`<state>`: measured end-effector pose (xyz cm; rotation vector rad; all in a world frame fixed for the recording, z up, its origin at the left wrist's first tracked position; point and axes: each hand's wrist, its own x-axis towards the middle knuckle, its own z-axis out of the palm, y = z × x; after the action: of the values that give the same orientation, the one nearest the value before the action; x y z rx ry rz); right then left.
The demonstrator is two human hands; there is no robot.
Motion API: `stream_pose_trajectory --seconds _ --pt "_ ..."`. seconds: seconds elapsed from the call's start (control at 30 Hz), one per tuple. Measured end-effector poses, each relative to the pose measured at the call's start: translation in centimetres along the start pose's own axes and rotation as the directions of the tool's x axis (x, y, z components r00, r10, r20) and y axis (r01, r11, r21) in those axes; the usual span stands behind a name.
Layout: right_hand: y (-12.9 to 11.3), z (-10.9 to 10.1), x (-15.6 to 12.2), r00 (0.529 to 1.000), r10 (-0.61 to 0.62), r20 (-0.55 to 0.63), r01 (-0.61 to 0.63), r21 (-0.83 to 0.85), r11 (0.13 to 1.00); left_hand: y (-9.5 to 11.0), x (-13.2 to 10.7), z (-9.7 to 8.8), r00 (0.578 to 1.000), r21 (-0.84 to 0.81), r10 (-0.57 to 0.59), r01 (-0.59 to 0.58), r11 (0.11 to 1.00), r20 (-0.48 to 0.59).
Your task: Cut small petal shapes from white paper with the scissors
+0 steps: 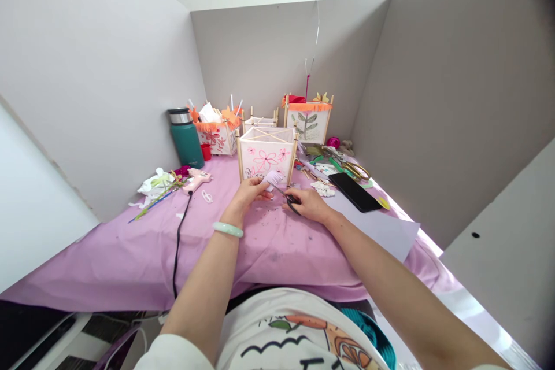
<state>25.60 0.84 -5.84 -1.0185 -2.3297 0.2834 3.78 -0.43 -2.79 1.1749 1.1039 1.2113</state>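
Observation:
Between the fingers of my left hand [252,195] is a small piece of pale lilac paper [273,178] with a fringed edge. My right hand [309,203] is closed round the dark handles of a pair of scissors [293,200], whose blades point left at the paper. Whether the blades touch the paper is too small to tell. Just behind both hands stands a white lantern box [265,156] with wooden corner sticks and pink painted flowers. Its lower front edge is partly hidden by the paper and my left hand.
Left lie a pink glue gun [198,180], its black cord [177,243] and crumpled tissue [156,182], near a green bottle [186,140]. More decorated boxes [307,122] stand behind. Right are a black phone [354,191], a lilac paper sheet [381,229] and brass-handled scissors [358,170]. Grey panels [277,52] enclose the table.

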Motion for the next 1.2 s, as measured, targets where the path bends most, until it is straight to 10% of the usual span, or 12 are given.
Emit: stream_pose_trajectory --seconds 1.2 --pt "-0.28 -0.20 -0.14 1.000 0.025 0.001 -0.025 0.004 1.000 0.31 -0.31 0.21 1.000 -0.035 0.001 -0.001 0.999 -0.009"
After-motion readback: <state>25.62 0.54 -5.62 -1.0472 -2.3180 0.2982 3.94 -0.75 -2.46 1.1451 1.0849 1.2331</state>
